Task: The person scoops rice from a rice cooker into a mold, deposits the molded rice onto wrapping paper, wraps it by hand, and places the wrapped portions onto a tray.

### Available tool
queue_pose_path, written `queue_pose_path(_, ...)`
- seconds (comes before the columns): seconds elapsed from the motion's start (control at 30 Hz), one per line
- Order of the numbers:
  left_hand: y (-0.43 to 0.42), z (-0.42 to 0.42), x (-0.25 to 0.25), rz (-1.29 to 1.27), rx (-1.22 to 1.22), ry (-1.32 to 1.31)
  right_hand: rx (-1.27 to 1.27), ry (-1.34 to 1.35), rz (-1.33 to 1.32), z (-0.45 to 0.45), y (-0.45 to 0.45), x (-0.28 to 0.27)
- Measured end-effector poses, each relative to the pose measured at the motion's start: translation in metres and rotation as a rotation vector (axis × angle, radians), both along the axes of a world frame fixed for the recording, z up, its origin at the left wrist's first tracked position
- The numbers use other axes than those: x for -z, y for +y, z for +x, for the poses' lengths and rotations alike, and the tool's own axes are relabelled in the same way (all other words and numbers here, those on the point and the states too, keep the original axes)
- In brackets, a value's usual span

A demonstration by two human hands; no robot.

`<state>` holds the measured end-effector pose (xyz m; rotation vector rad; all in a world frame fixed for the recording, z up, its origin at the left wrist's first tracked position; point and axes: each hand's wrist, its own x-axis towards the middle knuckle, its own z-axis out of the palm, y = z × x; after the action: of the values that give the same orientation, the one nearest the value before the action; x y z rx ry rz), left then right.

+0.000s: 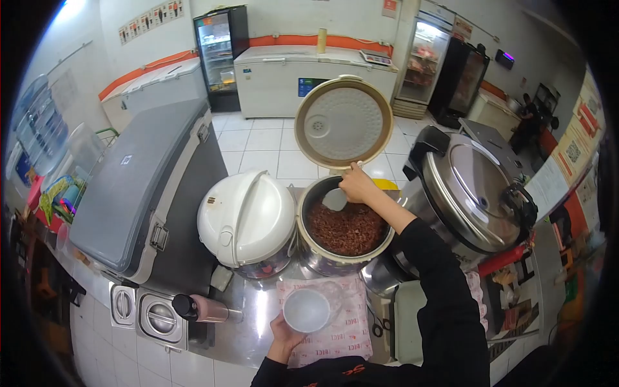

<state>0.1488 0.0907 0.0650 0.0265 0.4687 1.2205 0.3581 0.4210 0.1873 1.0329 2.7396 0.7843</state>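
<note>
My left hand (285, 333) is closed on the side of a round white bowl (307, 311), held over a sheet of printed pink-and-white paper (353, 322). Nothing shows inside the bowl. At the rim of an open rice cooker (314, 258), my right hand (358, 184) grips a pale rice paddle (334, 200). The handle is mostly hidden by the fingers, and the blade is inside the pot above reddish-brown rice (348, 229). Behind the hand, the cooker's lid (344, 122) stands raised.
A closed white rice cooker (248, 219) stands left, a large steel pressure cooker (474, 193) right. A grey cooler box (138, 187) fills the left side. Scissors (380, 324), a green-grey tray (409, 322), a pink bottle (206, 309) and lidded steel containers (160, 316) sit nearby.
</note>
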Motion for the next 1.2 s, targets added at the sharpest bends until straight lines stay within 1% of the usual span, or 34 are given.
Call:
queue_pose_path(0.03,0.006,-0.002,0.003,-0.006,-0.013,0.003,-0.013,0.003,-0.006,-0.002,0.005,0.002)
queue_pose_path(0.1,0.019,-0.005,0.006,0.033,0.021,0.036,-0.013,0.043,-0.199,0.0,0.015,0.007)
queue_pose_path(0.17,0.034,-0.001,-0.003,0.028,-0.011,0.068,-0.034,0.035,-0.248,0.004,0.019,0.01)
queue_pose_path(0.23,0.045,0.004,-0.007,0.038,-0.032,0.104,-0.043,0.106,-0.42,0.009,0.018,0.009)
queue_pose_path(0.27,0.052,0.006,-0.004,0.032,-0.027,0.08,-0.042,0.107,-0.418,0.009,0.015,0.009)
queue_pose_path(0.3,0.057,0.009,-0.003,0.027,-0.024,0.055,-0.037,0.127,-0.495,0.009,0.011,0.013)
queue_pose_path(0.33,0.062,0.014,-0.002,0.03,-0.023,0.056,-0.031,0.149,-0.572,0.009,0.007,0.017)
queue_pose_path(0.37,0.066,0.02,-0.001,-0.022,-0.043,0.101,-0.029,0.151,-0.57,0.009,0.003,0.02)
queue_pose_path(0.4,0.07,0.023,-0.001,-0.075,-0.062,0.145,-0.003,0.151,-0.641,0.008,0.0,0.023)
queue_pose_path(0.47,0.072,0.022,-0.008,-0.064,-0.048,0.118,0.069,0.155,-0.791,0.008,-0.005,0.028)
queue_pose_path(0.73,0.072,0.022,-0.003,-0.006,-0.044,0.05,0.077,0.187,-0.922,0.018,-0.019,0.029)
queue_pose_path(0.8,0.072,0.021,-0.001,0.011,-0.027,0.049,0.088,0.278,-0.969,0.025,-0.022,0.028)
queue_pose_path(0.87,0.066,0.016,0.003,0.046,-0.004,0.014,0.099,0.3,-0.968,0.03,-0.021,0.026)
queue_pose_path(0.93,0.062,0.014,-0.006,0.08,0.02,-0.02,0.11,0.323,-0.967,0.031,-0.022,0.019)
queue_pose_path(1.0,0.049,0.014,-0.023,0.003,-0.024,-0.033,0.236,0.469,-1.085,0.035,-0.021,0.01)
queue_pose_path(1.03,0.044,0.013,-0.035,0.002,-0.02,-0.034,0.241,0.47,-1.085,0.037,-0.018,0.009)
queue_pose_path(1.1,0.04,0.009,-0.059,0.098,-0.003,-0.283,0.207,0.519,-1.083,0.039,-0.012,0.004)
queue_pose_path(1.13,0.039,0.007,-0.07,0.102,-0.003,-0.284,0.227,0.513,-1.106,0.039,-0.01,-0.001)
queue_pose_path(1.2,0.04,0.003,-0.088,0.164,-0.023,-0.045,0.239,0.534,-1.097,0.042,-0.007,-0.01)
